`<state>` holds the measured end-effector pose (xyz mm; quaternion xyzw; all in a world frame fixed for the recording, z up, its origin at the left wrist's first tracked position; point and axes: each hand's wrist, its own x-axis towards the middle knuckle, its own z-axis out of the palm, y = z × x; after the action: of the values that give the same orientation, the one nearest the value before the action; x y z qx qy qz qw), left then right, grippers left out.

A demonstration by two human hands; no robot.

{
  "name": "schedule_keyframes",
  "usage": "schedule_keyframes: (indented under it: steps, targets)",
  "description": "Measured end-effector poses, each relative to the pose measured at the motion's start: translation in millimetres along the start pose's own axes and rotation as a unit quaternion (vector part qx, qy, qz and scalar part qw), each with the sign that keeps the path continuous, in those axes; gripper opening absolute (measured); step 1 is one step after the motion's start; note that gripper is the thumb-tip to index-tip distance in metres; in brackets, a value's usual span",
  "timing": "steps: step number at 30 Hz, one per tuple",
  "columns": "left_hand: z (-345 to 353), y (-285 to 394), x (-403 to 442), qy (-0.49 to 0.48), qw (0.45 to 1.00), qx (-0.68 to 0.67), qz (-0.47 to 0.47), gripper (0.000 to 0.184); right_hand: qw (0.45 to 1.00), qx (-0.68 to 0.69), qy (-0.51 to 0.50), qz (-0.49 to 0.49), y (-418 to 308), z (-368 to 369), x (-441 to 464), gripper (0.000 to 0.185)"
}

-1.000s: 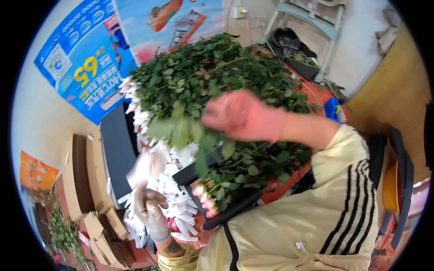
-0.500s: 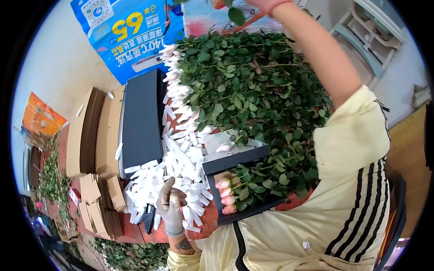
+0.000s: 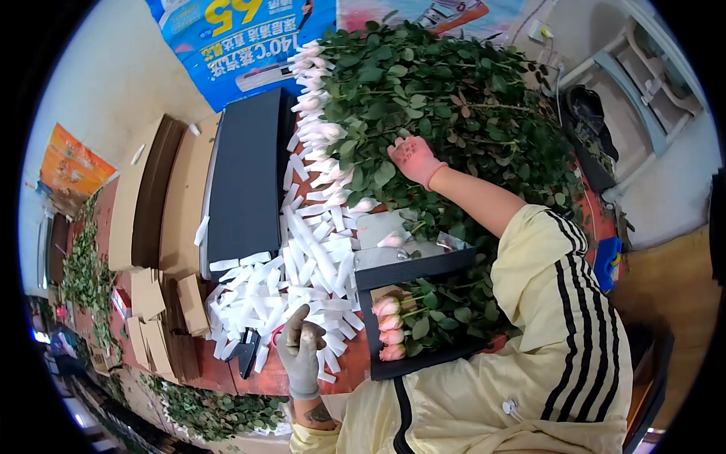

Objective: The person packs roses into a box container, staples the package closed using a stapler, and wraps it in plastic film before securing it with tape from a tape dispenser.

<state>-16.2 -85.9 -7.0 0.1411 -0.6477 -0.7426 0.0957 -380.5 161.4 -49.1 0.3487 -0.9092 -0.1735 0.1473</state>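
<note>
My right hand (image 3: 417, 161), in a pink glove, reaches onto the leafy pile of rose stems (image 3: 454, 98), its fingers closed at the leaves; what they grip is hidden. Wrapped pale rose heads (image 3: 325, 133) line the pile's left edge. My left hand (image 3: 301, 354), in a grey glove with dark fingertips, is held with curled fingers above the white paper strips (image 3: 302, 265). Red scissor handles show beside it. Pink roses (image 3: 390, 337) lie in a black box (image 3: 386, 369) close to my body. One wrapped rose (image 3: 393, 240) lies behind the box's raised side.
Black boards (image 3: 246, 174) and brown cardboard (image 3: 140, 197) are stacked on the left. A black stapler-like tool (image 3: 246, 353) lies by the strips. A blue tape dispenser (image 3: 607, 262) is at the right. Cut foliage (image 3: 212, 408) lies below the table edge; a pale chair (image 3: 635, 98) stands back right.
My right hand went up to the top edge, then came back down onto the stem pile. A blurred pale item near my left hand earlier is gone. The view has shifted.
</note>
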Motion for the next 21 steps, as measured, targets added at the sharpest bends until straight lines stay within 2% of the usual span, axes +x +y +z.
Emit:
schedule_keyframes:
  steps: [3, 4, 6, 7, 9, 10, 11, 12, 13, 14, 15, 16, 17, 19, 20, 21]
  targets:
    - [4, 1, -1, -0.014, 1.000, 0.000, -0.004, 0.049, 0.999, 0.016, -0.042, -0.015, 6, -13, -6, 0.012]
    - [5, 3, 0, -0.007, 1.000, 0.008, 0.004, 0.047, 0.999, 0.004, -0.047, 0.007, 13, -14, -12, 0.012]
    - [8, 0, 4, -0.008, 0.999, 0.027, 0.041, 0.047, 0.997, 0.043, 0.060, -0.015, 24, -21, -27, 0.017]
    - [10, 1, 4, -0.005, 0.999, 0.034, 0.042, 0.047, 0.996, 0.076, 0.051, 0.010, 32, -30, -35, 0.016]
    - [14, 2, 5, -0.012, 0.999, 0.026, 0.036, 0.048, 0.991, 0.062, 0.110, 0.035, 49, -75, -53, 0.016]
    - [17, 4, 5, -0.016, 0.999, 0.027, 0.038, 0.048, 0.992, 0.071, 0.075, 0.071, 59, -99, -59, 0.017]
    - [22, 8, 6, -0.026, 0.999, 0.024, 0.040, 0.049, 0.980, 0.102, 0.156, 0.072, 75, -106, -69, 0.019]
    - [26, 12, 7, -0.033, 0.998, 0.021, 0.041, 0.050, 0.969, 0.123, 0.188, 0.102, 83, -136, -81, 0.018]
    - [29, 16, 8, -0.030, 0.998, 0.021, 0.043, 0.050, 0.956, 0.080, 0.265, 0.099, 95, -146, -93, 0.023]
    - [35, 21, 11, -0.045, 0.996, 0.021, 0.073, 0.052, 0.948, 0.106, 0.289, 0.084, 104, -168, -103, 0.028]
    - [42, 27, 15, -0.060, 0.993, 0.022, 0.102, 0.054, 0.954, 0.103, 0.264, 0.093, 109, -180, -110, 0.031]
    - [48, 36, 20, -0.078, 0.986, 0.038, 0.144, 0.062, 0.946, 0.098, 0.299, 0.078, 106, -191, -118, 0.031]
    - [60, 54, 20, -0.068, 0.987, 0.045, 0.137, 0.075, 0.935, 0.089, 0.336, 0.065, 99, -199, -128, 0.032]
    - [78, 76, 25, -0.085, 0.976, 0.048, 0.195, 0.088, 0.935, 0.049, 0.351, 0.032, 84, -205, -146, 0.031]
    - [85, 85, 27, -0.105, 0.973, 0.046, 0.200, 0.091, 0.961, 0.094, 0.252, 0.069, 82, -213, -153, 0.032]
    - [90, 91, 29, -0.125, 0.970, 0.043, 0.204, 0.093, 0.958, 0.102, 0.246, 0.106, 88, -214, -159, 0.031]
